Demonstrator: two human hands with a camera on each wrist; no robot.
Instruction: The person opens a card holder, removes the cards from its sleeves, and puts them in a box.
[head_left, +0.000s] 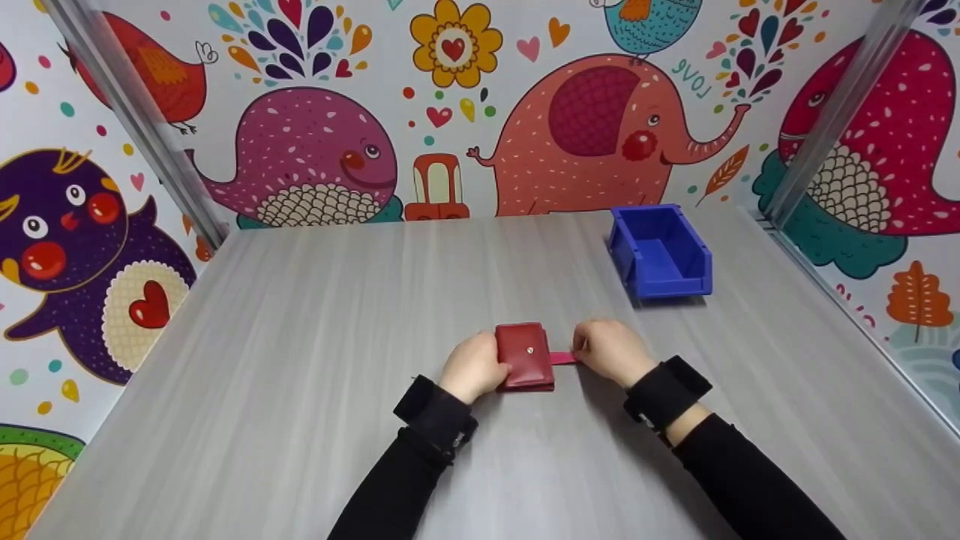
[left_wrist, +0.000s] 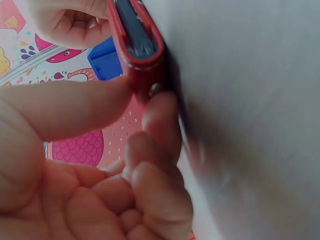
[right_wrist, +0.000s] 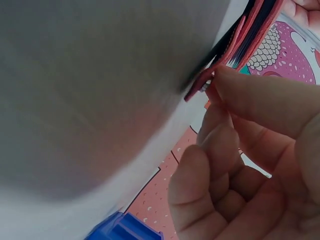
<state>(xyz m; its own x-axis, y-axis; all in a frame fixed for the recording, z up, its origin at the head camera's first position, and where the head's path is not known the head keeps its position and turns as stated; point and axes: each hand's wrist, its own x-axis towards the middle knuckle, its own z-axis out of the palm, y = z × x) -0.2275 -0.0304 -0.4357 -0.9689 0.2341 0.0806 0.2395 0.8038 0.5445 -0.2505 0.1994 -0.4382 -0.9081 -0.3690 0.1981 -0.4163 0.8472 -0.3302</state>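
Observation:
A small red wallet (head_left: 523, 356) with a metal snap on its face is held low over the grey table. My left hand (head_left: 472, 367) grips its left edge between thumb and fingers; the left wrist view shows the folded spine pinched there. From the wallet's right side a pink strap (head_left: 562, 358) sticks out. My right hand (head_left: 613, 349) pinches the strap's free end, and a snap stud shows beside the thumb in the right wrist view. Dark inner leaves (left_wrist: 136, 30) show between the red covers.
An open blue bin (head_left: 660, 255) stands at the back right of the table (head_left: 337, 337). Walls printed with cartoon animals (head_left: 315, 150) close off the back and both sides, with metal posts (head_left: 847, 112) at the corners.

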